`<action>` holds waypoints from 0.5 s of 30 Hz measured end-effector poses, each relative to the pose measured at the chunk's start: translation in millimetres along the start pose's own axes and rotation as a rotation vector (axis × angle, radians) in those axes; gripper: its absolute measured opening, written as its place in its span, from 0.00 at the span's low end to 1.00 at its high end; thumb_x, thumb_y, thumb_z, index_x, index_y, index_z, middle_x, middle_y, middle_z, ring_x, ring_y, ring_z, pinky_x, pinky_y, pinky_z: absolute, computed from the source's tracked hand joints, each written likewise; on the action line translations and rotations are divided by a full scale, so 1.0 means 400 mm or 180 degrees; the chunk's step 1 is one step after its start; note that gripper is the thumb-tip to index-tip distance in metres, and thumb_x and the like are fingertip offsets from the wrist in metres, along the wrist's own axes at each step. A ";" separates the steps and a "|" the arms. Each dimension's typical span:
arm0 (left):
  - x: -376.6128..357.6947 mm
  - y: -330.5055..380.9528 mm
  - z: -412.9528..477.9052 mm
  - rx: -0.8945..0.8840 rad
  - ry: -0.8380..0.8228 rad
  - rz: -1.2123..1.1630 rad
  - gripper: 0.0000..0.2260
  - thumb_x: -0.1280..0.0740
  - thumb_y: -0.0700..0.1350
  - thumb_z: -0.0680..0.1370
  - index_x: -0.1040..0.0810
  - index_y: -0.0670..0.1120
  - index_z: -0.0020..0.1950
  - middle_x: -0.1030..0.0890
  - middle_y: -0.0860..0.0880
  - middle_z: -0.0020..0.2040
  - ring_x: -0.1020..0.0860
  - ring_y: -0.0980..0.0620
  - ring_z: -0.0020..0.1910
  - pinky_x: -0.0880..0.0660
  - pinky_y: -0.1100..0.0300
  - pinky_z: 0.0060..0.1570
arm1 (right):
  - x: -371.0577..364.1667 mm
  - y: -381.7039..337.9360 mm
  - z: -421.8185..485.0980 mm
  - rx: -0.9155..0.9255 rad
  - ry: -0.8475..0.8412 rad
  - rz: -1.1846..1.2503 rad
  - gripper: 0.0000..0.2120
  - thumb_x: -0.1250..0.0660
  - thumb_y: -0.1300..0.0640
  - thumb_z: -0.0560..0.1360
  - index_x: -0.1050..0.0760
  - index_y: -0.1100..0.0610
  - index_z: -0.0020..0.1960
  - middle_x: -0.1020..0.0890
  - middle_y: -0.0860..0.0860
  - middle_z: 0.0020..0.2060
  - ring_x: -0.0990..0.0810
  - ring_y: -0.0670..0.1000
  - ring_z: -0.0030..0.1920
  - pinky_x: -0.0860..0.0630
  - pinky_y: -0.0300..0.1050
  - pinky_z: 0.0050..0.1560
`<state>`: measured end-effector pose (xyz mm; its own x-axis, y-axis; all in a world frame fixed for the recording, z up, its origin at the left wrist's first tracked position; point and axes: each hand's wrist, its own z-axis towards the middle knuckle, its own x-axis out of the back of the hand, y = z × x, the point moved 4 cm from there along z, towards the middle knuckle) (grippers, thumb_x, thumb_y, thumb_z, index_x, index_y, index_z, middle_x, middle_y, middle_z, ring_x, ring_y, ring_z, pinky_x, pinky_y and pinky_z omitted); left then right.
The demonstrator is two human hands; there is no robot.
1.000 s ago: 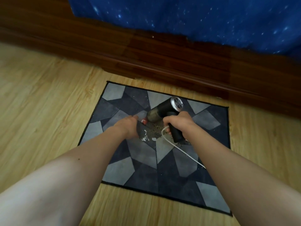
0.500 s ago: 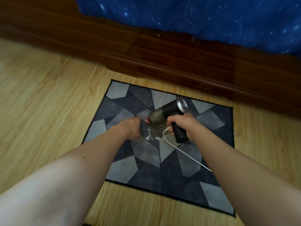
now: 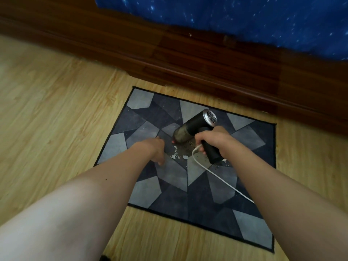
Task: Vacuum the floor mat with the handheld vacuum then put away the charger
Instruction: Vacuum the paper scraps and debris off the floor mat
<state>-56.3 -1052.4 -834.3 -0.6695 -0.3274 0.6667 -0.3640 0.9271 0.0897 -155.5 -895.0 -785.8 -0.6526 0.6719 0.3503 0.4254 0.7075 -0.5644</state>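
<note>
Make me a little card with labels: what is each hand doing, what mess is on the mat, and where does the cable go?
Right hand: grips the handheld vacuum by its handle
Left hand: rests on the floor mat
Mess: white scraps and dark crumbs beside the nozzle
White cable: trails from the right hand across the mat

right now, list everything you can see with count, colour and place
mat: 1, grey and dark blue patches, on the floor by the wood base
vacuum: 1, black with silver end, over mid mat
cable: 1, white, from the vacuum handle across the mat toward the right arm
scraps: several, white plus dark crumbs, mid mat under the vacuum
floor: 1, light wood, around the mat
wood base: 1, dark brown, behind the mat
cloth: 1, blue with white specks, top
left hand: 1, on the mat left of the vacuum
right hand: 1, grips the vacuum handle
</note>
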 end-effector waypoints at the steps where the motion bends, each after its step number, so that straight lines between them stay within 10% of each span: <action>1: -0.002 -0.002 0.002 -0.0002 -0.0007 0.0009 0.35 0.28 0.50 0.72 0.38 0.41 0.73 0.37 0.44 0.74 0.30 0.43 0.68 0.29 0.51 0.64 | 0.003 0.000 0.001 0.0009 0.0020 -0.0026 0.09 0.31 0.69 0.65 0.24 0.65 0.46 0.20 0.58 0.30 0.23 0.50 0.23 0.25 0.42 0.29; 15: -0.019 -0.010 0.013 -0.0054 -0.0071 0.0063 0.38 0.29 0.51 0.73 0.44 0.43 0.77 0.48 0.45 0.78 0.38 0.44 0.74 0.33 0.51 0.69 | 0.017 0.000 -0.013 0.0304 -0.0068 -0.0993 0.10 0.30 0.66 0.63 0.23 0.64 0.44 0.19 0.58 0.29 0.20 0.54 0.28 0.20 0.46 0.35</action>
<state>-52.9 -1054.5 -843.6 -0.6907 -0.3128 0.6520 -0.3397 0.9363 0.0894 -156.6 -889.1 -779.5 -0.7557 0.4205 0.5021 0.1427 0.8540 -0.5004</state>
